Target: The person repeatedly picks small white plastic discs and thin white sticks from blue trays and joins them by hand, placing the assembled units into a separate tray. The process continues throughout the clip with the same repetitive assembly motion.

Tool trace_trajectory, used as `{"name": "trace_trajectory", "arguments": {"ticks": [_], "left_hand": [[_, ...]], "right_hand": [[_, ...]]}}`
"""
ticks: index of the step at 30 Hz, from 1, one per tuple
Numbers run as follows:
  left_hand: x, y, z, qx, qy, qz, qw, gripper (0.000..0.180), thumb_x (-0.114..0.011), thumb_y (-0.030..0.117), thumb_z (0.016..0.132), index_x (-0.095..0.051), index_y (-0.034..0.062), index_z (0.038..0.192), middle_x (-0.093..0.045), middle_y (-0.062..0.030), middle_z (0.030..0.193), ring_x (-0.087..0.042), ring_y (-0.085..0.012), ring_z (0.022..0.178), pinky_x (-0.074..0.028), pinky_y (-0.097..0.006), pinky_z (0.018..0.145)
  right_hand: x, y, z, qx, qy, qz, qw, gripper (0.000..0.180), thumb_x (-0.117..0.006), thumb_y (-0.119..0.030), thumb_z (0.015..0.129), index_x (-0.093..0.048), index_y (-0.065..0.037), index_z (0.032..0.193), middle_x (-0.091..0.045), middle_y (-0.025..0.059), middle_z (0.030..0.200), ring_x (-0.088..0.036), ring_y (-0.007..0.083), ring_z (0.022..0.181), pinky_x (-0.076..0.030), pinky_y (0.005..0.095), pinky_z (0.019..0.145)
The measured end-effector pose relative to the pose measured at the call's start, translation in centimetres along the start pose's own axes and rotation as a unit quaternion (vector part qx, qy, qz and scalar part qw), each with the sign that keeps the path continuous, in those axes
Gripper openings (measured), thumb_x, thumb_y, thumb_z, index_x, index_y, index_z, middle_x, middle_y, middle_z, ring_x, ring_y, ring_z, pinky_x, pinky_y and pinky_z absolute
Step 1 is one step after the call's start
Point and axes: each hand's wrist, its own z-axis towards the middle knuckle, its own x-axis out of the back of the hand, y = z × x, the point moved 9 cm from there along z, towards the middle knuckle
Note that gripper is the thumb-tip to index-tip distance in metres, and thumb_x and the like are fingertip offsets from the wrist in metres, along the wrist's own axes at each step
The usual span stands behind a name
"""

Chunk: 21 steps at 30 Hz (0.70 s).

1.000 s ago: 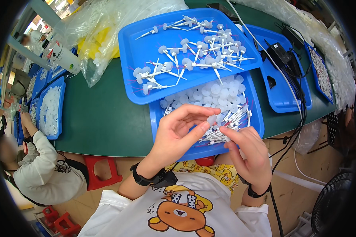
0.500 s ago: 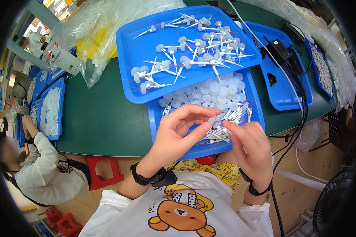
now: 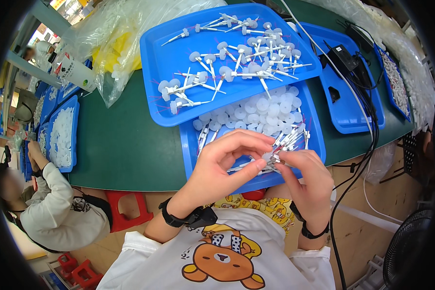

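Observation:
My left hand point(image 3: 229, 162) is closed in a loose pinch over the lower blue tray point(image 3: 191, 153), with a translucent white disc point(image 3: 267, 156) at its fingertips. Facing it, my right hand point(image 3: 308, 181) pinches a small white stick-like part point(image 3: 276, 159) between thumb and index finger. Disc and part meet or nearly meet; my fingers hide the exact contact. Beneath my hands, the lower tray holds many loose translucent discs point(image 3: 263, 105) and a pile of thin white sticks point(image 3: 291, 139). Overlapping its far side, an upper blue tray point(image 3: 171, 50) carries sticks joined to discs point(image 3: 227, 73), some with thin red wires.
Right of the trays, another blue tray point(image 3: 355, 126) holds a black power adapter point(image 3: 342, 59) and cables. Clear plastic bags point(image 3: 113, 89) and a white bottle point(image 3: 75, 71) lie farther left on the green table point(image 3: 118, 145). A co-worker point(image 3: 63, 208) sits at left, near a red stool point(image 3: 128, 210).
My right hand has brought the white part up against the disc at my left fingertips. Both hands' fingertips have dropped slightly nearer to me. The trays look almost unmoved.

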Motion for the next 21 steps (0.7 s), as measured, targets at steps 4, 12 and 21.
{"name": "trace_trajectory", "arguments": {"ticks": [4, 12, 21], "left_hand": [[-0.2, 0.5, 0.1, -0.027, -0.018, 0.038, 0.999, 0.027, -0.067, -0.005, 0.089, -0.066, -0.0016, 0.116, -0.061, -0.0144, 0.121, -0.062, -0.0175, 0.107, -0.053, -0.030, 0.089], [0.0, 0.0, -0.1, -0.004, 0.003, 0.053, 0.999, 0.031, -0.075, -0.001, 0.084, -0.068, -0.0004, 0.115, -0.066, -0.0115, 0.109, -0.065, -0.0160, 0.094, -0.054, -0.028, 0.083], [-0.5, 0.5, -0.1, -0.025, -0.029, 0.118, 0.992, 0.028, -0.080, -0.001, 0.077, -0.074, 0.0028, 0.105, -0.072, -0.0073, 0.097, -0.066, -0.0169, 0.086, -0.053, -0.028, 0.073]], "right_hand": [[0.3, -0.8, 0.5, 0.034, -0.003, -0.035, 0.999, 0.027, -0.077, 0.005, 0.075, -0.067, 0.001, 0.100, -0.067, 0.0101, 0.083, -0.063, 0.0261, 0.070, -0.047, 0.0363, 0.063], [0.5, -0.7, 0.2, 0.019, -0.009, -0.017, 1.000, 0.026, -0.078, 0.006, 0.074, -0.069, 0.002, 0.098, -0.064, 0.0092, 0.077, -0.060, 0.0252, 0.066, -0.045, 0.0347, 0.059], [-0.2, 1.8, -0.9, -0.205, -0.089, 0.195, 0.955, 0.012, -0.072, 0.006, 0.083, -0.070, 0.005, 0.095, -0.070, 0.0122, 0.078, -0.069, 0.0177, 0.068, -0.053, 0.0264, 0.059]]}}
